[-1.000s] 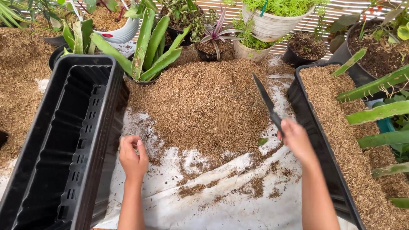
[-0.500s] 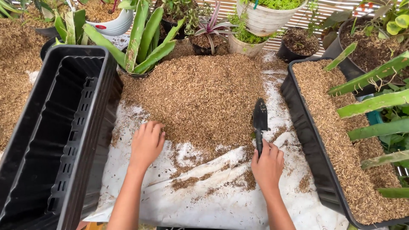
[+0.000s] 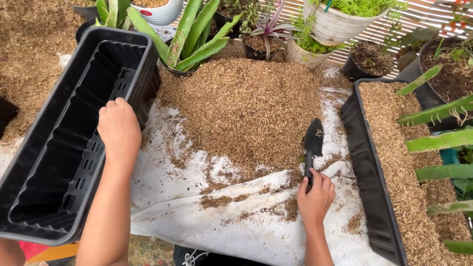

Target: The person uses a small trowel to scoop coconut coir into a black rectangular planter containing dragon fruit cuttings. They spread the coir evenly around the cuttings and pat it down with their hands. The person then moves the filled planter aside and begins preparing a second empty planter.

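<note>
Covering most of the ground, a white sheet [image 3: 197,216] carries a big heap of brown husk mix [image 3: 246,108] in the middle. On the left stands an empty black planter box [image 3: 54,148], long and tilted a little toward the heap. On the right stands a second black planter [image 3: 374,197], filled with the same husk mix, with green leaves hanging over its far side. Behind the heap are several potted plants: one with long green leaves [image 3: 194,34], a small purple one [image 3: 266,34] and a white pot with light green herbs [image 3: 340,24].

The left hand [image 3: 119,129] rests on the right rim of the empty box, the fingers curled over the edge and gripping it. The right hand [image 3: 315,197] is closed around the handle of a small black trowel [image 3: 312,145]. Its blade points away from the person and lies on the sheet at the near edge of the heap, between the heap and the filled planter.
</note>
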